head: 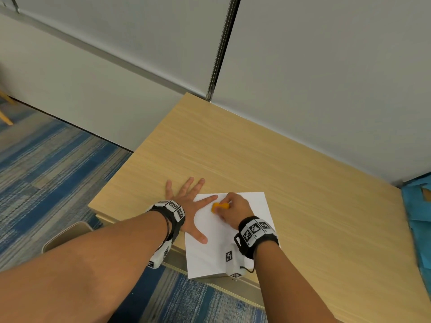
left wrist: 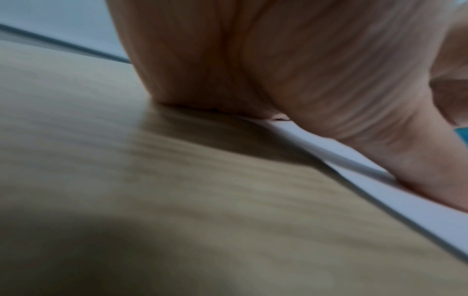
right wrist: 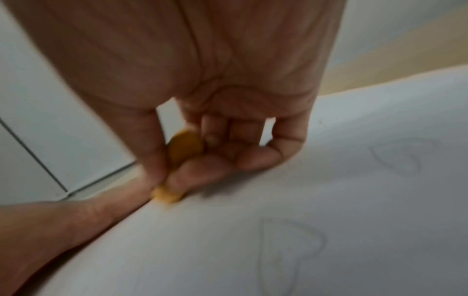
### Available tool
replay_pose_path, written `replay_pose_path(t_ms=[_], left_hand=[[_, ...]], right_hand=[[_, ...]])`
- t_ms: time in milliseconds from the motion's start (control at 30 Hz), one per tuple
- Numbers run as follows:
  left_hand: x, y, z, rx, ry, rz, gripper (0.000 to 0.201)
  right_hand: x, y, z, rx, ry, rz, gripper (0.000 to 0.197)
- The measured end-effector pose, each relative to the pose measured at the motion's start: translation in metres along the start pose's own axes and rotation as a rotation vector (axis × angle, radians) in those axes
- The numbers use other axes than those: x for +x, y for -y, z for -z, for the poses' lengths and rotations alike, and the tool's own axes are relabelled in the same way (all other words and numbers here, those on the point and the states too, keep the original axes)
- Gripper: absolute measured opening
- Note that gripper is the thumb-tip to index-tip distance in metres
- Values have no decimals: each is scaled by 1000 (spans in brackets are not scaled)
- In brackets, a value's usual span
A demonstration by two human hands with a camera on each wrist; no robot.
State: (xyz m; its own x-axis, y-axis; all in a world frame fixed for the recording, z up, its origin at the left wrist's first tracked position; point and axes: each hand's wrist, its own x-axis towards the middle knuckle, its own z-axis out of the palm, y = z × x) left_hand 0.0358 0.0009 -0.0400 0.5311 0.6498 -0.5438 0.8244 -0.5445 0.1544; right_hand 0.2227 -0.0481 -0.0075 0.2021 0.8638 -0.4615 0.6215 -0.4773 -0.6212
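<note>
Pinching an orange eraser (head: 220, 206) between thumb and forefinger, the right hand (head: 236, 210) sits over the far left part of the paper (head: 233, 250). Its other fingers are curled under the palm, and the little one rests on the sheet. The eraser stands tilted. Its lower tip is blurred in the right wrist view and is probably touching the paper, just beside the left forefinger.

The left hand (head: 186, 207) lies flat with its fingers spread. Forefinger and thumb press on the paper near its left edge, and the other three fingers lie on the bare table (head: 268, 148). From the left wrist, the heel of that palm is down on the wood and the base of the thumb is on the sheet.

Faint pencil hearts (right wrist: 291, 252) show on the paper, nearer the right wrist than the eraser. The paper lies askew at the table's near edge, with one corner hanging past it. Both wrists wear black bands (head: 173, 213) with square black-and-white markers. Blue material (head: 417, 220) lies at the table's right end, striped blue carpet (head: 46, 164) is to the left, and a grey wall (head: 326, 66) stands behind
</note>
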Motion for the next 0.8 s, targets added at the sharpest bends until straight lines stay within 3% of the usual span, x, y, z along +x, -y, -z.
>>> replay_pose_path(t_ms=[33,67,167,200,233,333,367,400,500,533,667,800], left_hand=[[0,0,0,-6,1,0,141],[1,-1,-1,-9,0,0,142],[0,-1,-1,-1,1,1,142],[1,-1,-1,1,0,2,142],[0,-1,-1,2,1,2,142],[-1,-1,1,-6,15,7,141],[-1,-2,1,-9,16,7,141],[-1,-2,2,-6,16,7,141],[-3,-2,3,21,30,12,142],[-3,-2,3,28,33,12,142],[-1,-2,3,19,42,5,139],[2,4,1,-34,16,-6,123]], right_hand=[[1,-2,-1,18,-93,-4,22],[1,-2,-2,18,-84,3,21],[-6,2,3,-33,327,15,22],[-8,3,6,-44,374,15,22],[-7,2,6,-43,327,14,22],[-3,-2,-3,42,-67,-13,22],[-2,-4,-5,51,-120,-14,22],[-2,-6,-5,42,-73,-5,22],[-8,-6,2,6,328,9,24],[-8,-6,5,-11,348,13,25],[4,-14,7,111,11,-25,23],[6,-29,5,311,-15,-67,24]])
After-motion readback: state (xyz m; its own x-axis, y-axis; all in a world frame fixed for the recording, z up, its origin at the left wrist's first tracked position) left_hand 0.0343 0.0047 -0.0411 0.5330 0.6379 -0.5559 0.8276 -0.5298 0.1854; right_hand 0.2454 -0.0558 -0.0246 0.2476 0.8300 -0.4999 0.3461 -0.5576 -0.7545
